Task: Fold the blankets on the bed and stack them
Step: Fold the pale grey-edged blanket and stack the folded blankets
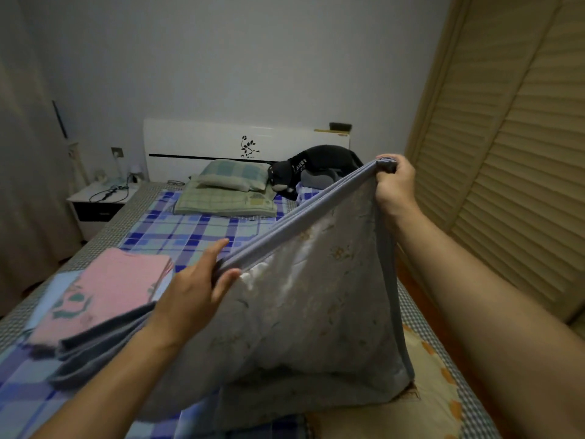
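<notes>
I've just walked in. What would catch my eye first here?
First, the grey-blue blanket held up in the middle, its top edge gripped by the right hand and left hand. Next, a folded pink blanket lying on the bed at left, and a dark plush toy by the headboard.

We see the held blanket [304, 312] in front, lifted off the bed [196, 229]: right hand [394, 182] on its upper corner, left hand [196, 289] lower on the same edge. Folded blanket [107, 289] lies on the bed left of it. Pillows [231, 188] sit at the headboard [202, 141], plush toy [313, 167] to their right. Nightstand [98, 201] left of bed, slatted doors [512, 153] right.
</notes>
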